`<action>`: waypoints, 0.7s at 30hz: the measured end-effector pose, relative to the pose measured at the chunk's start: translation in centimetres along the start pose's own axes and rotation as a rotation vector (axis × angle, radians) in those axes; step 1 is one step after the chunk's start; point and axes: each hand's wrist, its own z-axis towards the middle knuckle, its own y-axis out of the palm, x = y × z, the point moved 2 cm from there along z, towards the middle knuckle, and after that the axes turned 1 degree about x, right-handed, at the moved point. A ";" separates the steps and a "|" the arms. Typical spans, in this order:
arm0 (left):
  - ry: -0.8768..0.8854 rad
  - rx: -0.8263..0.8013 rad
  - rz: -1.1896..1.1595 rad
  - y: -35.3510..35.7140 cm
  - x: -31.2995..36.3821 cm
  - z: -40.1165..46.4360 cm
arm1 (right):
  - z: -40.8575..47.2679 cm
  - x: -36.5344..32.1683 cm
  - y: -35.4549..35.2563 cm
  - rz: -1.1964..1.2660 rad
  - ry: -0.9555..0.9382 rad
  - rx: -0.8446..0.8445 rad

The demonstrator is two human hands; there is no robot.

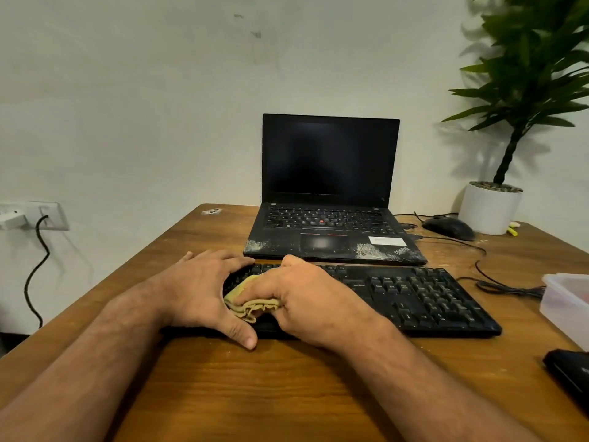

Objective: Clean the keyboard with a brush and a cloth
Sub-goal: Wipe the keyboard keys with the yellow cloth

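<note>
We have the keyboard (398, 295) lying across the desk (223, 378), just in front of the open laptop (328, 218) at twelve o'clock, so its whole length is within reach. Our left hand (197, 288) rests spread over its nine o'clock end, fingers straight and thumb stretched toward us, most likely to pin the board while we wipe. Our right hand (306, 298) sits just beside it, fingers curled around the bunched yellow cloth (251, 303) and pressing it onto the keys. Both forearms come in low from six o'clock. No brush shows anywhere, so we judge this the cloth stage. The keys toward three o'clock lie uncovered.
</note>
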 end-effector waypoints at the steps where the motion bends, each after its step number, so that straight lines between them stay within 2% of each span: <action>1: 0.008 0.009 0.005 -0.1 0.1 -0.1 | 0.3 0.2 -0.3 -0.022 0.055 0.017; 5: 0.021 0.025 -0.083 -0.1 0.6 -0.5 | 0.9 1.9 -1.7 -0.223 0.282 0.106; 13: 0.011 0.037 -0.161 0.0 0.6 -0.6 | -0.8 4.9 -3.6 -0.307 0.550 0.205; 15: 0.009 0.038 -0.158 0.0 0.6 -0.7 | -1.0 4.7 -3.7 -0.225 0.521 0.190; 18: 0.013 0.035 -0.146 0.0 0.6 -0.5 | -0.6 2.9 -3.1 -0.076 0.345 0.155; 21: 0.006 0.034 -0.124 0.0 0.5 -0.4 | 0.1 1.8 -2.0 -0.100 0.272 0.044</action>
